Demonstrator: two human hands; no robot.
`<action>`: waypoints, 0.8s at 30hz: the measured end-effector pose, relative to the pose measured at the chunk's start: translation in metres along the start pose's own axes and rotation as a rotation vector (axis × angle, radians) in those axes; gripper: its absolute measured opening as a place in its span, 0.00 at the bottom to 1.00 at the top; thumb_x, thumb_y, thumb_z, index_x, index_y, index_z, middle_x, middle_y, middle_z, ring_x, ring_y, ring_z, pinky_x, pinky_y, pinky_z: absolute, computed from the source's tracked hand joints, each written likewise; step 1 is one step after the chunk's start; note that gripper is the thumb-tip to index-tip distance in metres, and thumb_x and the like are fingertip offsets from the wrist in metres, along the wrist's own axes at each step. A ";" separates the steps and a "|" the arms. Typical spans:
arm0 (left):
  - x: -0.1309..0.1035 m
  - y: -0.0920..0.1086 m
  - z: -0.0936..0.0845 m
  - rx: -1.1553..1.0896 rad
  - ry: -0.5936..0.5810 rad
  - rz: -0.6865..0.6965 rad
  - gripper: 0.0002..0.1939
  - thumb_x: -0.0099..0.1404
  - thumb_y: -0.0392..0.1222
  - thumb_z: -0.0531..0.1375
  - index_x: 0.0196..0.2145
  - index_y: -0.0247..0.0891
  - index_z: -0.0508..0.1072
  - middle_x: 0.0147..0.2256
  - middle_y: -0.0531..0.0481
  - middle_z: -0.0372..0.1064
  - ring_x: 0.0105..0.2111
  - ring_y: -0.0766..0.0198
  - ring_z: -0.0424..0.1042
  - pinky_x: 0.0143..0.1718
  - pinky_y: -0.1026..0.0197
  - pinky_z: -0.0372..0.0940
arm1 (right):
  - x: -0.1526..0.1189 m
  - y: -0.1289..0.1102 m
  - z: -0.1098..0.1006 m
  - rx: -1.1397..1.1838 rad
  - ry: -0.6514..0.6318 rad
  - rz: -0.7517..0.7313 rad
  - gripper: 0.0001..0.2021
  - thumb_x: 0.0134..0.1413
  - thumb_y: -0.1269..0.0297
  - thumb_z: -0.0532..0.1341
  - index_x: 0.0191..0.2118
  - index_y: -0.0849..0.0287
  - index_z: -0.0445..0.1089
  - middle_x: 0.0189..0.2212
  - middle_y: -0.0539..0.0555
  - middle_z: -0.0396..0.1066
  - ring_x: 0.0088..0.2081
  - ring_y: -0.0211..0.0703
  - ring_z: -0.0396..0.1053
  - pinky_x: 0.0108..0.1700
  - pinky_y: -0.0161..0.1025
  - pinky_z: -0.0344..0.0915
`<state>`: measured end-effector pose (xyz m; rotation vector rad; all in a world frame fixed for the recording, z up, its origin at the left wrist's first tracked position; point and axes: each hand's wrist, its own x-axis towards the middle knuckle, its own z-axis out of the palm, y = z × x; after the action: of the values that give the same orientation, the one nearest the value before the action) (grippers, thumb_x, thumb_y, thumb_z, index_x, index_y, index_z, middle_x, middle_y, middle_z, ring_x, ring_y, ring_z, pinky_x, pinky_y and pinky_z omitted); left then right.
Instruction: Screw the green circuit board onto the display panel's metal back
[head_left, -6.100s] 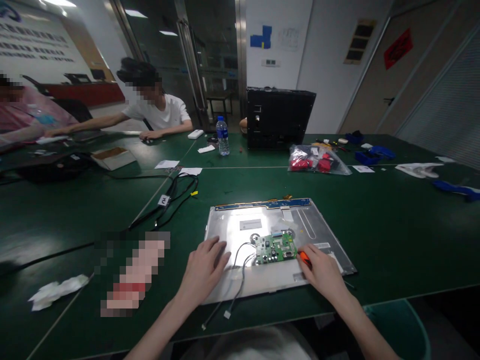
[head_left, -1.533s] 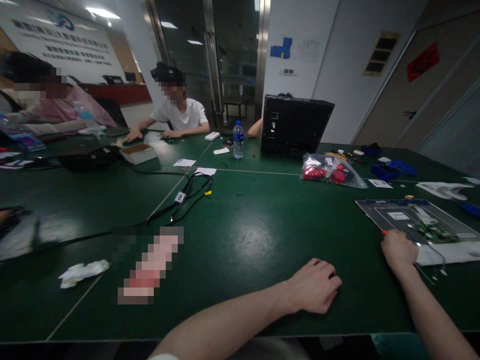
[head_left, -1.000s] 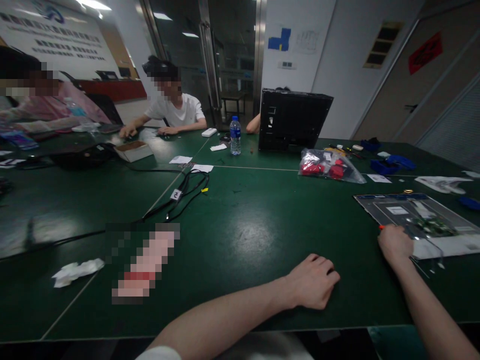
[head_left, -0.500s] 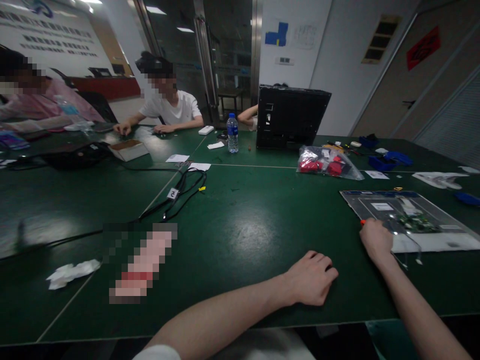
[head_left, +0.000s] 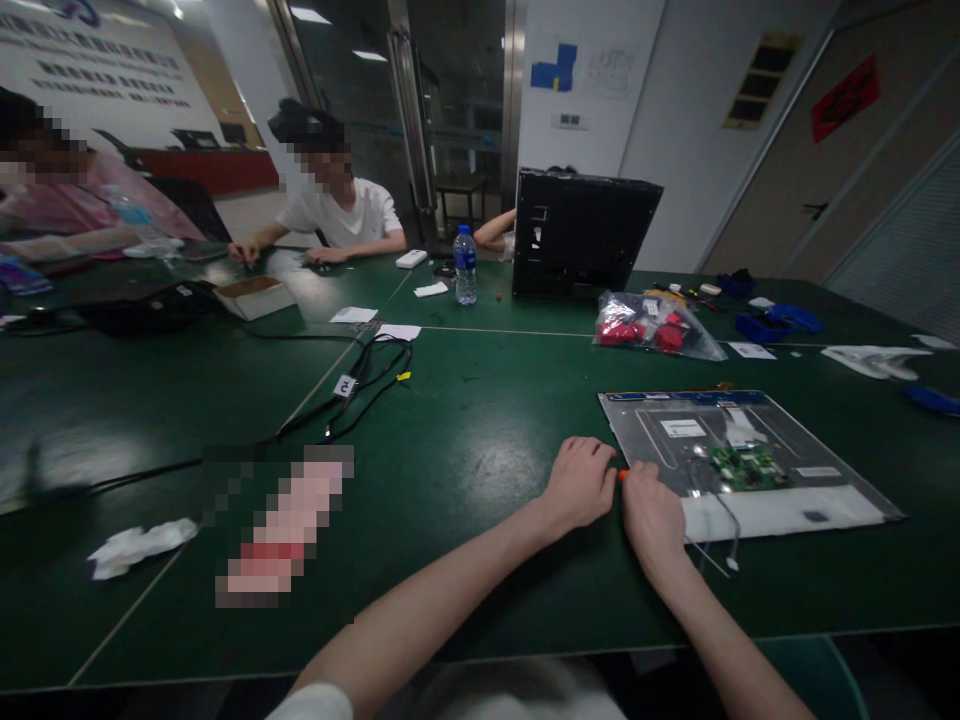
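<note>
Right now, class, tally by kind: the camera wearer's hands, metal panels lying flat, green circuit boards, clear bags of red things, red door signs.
Hands: 2 (left hand, right hand)
Metal panel: 1
Green circuit board: 1
Clear bag: 1
Red sign: 1
Total: 6

The surface is dark green crossed by thin pale lines, and on it the flat panel is silvery grey with a blue strip along its far edge, a white band along its near one and a green circuit board. The bottle is clear with a blue cap and label, the monitor black, the clear bag shows red contents, and the crumpled tissue is white.
</note>
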<state>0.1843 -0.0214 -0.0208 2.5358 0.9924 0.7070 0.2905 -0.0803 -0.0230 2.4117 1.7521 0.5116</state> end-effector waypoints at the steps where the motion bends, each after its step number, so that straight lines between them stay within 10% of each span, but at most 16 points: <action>1: 0.004 -0.005 -0.002 0.004 0.010 -0.033 0.10 0.65 0.37 0.54 0.43 0.37 0.70 0.42 0.46 0.71 0.46 0.59 0.68 0.53 0.55 0.60 | -0.005 -0.006 -0.004 0.015 -0.013 -0.010 0.12 0.62 0.77 0.47 0.34 0.66 0.66 0.31 0.61 0.69 0.26 0.43 0.75 0.24 0.33 0.64; 11: 0.027 -0.043 -0.016 0.097 -0.044 -0.112 0.15 0.67 0.38 0.51 0.49 0.33 0.69 0.50 0.42 0.69 0.51 0.58 0.67 0.54 0.58 0.60 | -0.054 -0.072 -0.045 0.246 -0.110 -0.183 0.13 0.60 0.81 0.46 0.37 0.66 0.67 0.31 0.61 0.72 0.27 0.45 0.76 0.25 0.35 0.68; 24: -0.031 -0.082 -0.053 0.444 -0.180 -0.153 0.28 0.71 0.51 0.47 0.61 0.30 0.56 0.60 0.34 0.56 0.59 0.49 0.57 0.56 0.49 0.54 | -0.081 -0.108 -0.090 0.497 -0.284 -0.552 0.08 0.55 0.76 0.55 0.40 0.64 0.68 0.36 0.60 0.71 0.29 0.49 0.75 0.26 0.42 0.71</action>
<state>0.0910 0.0207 -0.0256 2.7829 1.3838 0.2248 0.1407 -0.1304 0.0143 1.9524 2.4710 -0.3479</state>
